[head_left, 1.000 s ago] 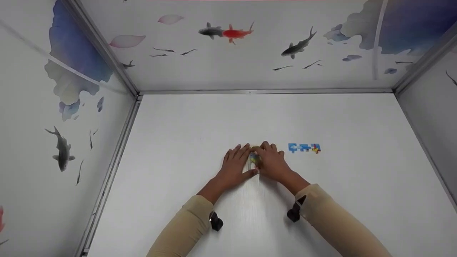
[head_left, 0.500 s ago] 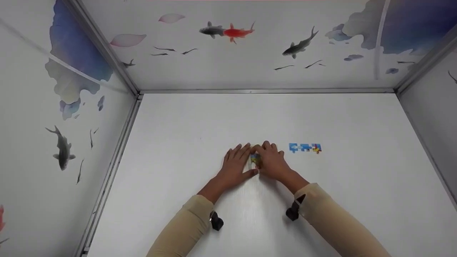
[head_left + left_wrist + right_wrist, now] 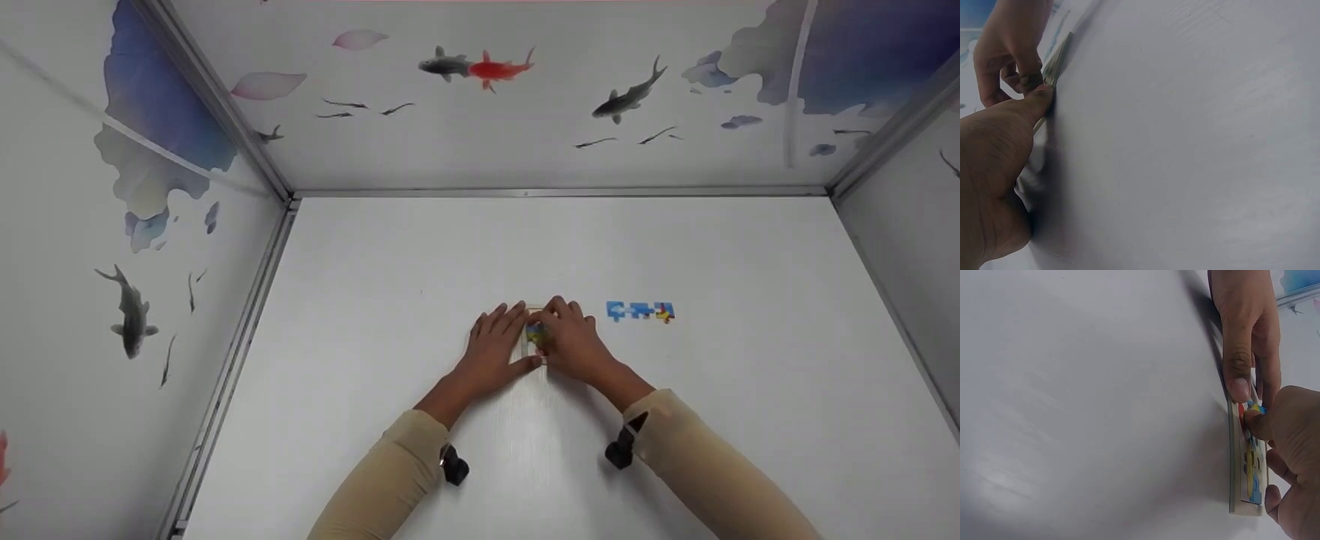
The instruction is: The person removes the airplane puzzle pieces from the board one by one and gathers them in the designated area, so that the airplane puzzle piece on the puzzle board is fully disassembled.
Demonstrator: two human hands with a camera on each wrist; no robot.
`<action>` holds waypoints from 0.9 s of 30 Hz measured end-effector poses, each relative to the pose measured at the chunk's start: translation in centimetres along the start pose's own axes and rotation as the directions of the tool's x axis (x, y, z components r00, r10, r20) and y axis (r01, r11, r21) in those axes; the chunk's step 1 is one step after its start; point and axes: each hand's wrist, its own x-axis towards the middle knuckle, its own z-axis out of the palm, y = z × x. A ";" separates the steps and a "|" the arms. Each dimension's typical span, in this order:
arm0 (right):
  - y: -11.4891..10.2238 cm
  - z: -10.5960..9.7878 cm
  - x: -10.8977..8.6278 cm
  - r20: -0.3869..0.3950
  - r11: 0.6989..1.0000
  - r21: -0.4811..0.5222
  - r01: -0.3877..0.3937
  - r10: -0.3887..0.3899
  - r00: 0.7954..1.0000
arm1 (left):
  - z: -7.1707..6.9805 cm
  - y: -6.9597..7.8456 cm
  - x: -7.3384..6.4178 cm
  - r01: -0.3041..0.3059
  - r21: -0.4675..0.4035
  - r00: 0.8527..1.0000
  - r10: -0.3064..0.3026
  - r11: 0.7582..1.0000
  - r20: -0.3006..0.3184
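Head view: on the white desk [image 3: 375,255], I watch the left hand [image 3: 491,354] lie flat, fingers straight, while the right hand [image 3: 576,346] curls in from the opposite side. Beneath and between them sits the puzzle tray [image 3: 1247,509], so covered that I cannot judge its long axis from above. Off to the right, nearer the right hand, a row of three pieces [image 3: 640,310] runs left to right. Thumb and fingers of the right hand appear to pinch a blue-and-yellow piece [image 3: 1262,409], its fit hidden.
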 end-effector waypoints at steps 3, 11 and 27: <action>0.2 0.0 -0.1 0.001 1.000 -0.008 0.008 -0.008 1.000 | -0.1 0.0 0.0 0.001 -0.001 1.000 -0.001 1.000 0.004; 0.6 0.1 -0.5 -0.028 0.999 -0.045 0.028 -0.029 0.999 | -0.1 0.1 0.0 0.001 -0.019 1.000 -0.001 1.000 0.010; 3.1 -1.6 -2.9 -0.136 0.998 -0.015 0.064 -0.065 0.989 | -0.1 0.1 -0.2 -0.005 -0.034 1.000 0.005 0.999 0.005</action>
